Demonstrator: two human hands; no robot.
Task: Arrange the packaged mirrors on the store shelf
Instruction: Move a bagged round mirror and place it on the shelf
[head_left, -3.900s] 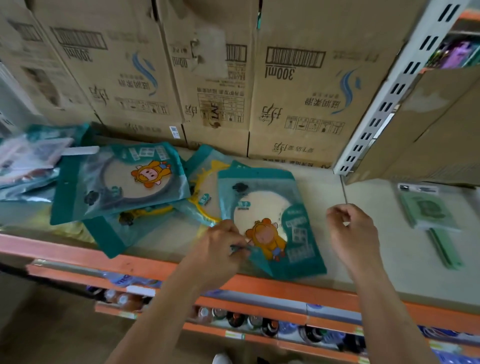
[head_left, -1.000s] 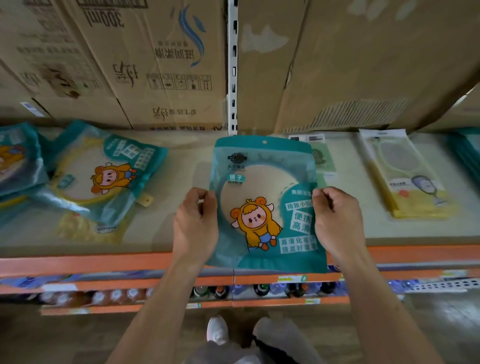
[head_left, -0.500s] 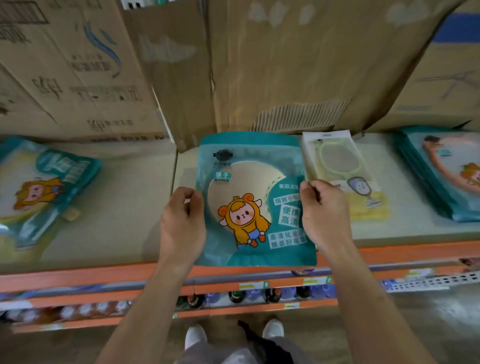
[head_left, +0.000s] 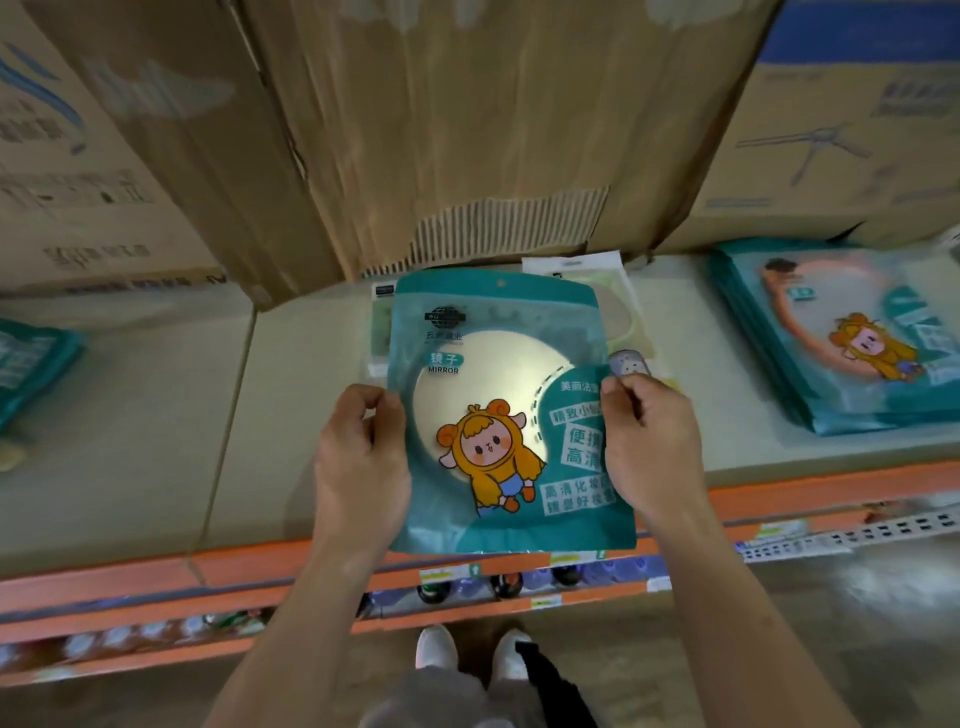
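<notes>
One mirror pack (head_left: 498, 415), nearer one stack (head_left: 831, 343)

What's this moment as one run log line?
left hand: grips mirror pack left edge | right hand: grips its right edge | mirror pack: held over shelf front | stack of packs: on shelf, right

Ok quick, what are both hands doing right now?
Left hand: closed, gripping the left edge of the teal mirror packet.
Right hand: closed, gripping the same packet's right edge.
</notes>
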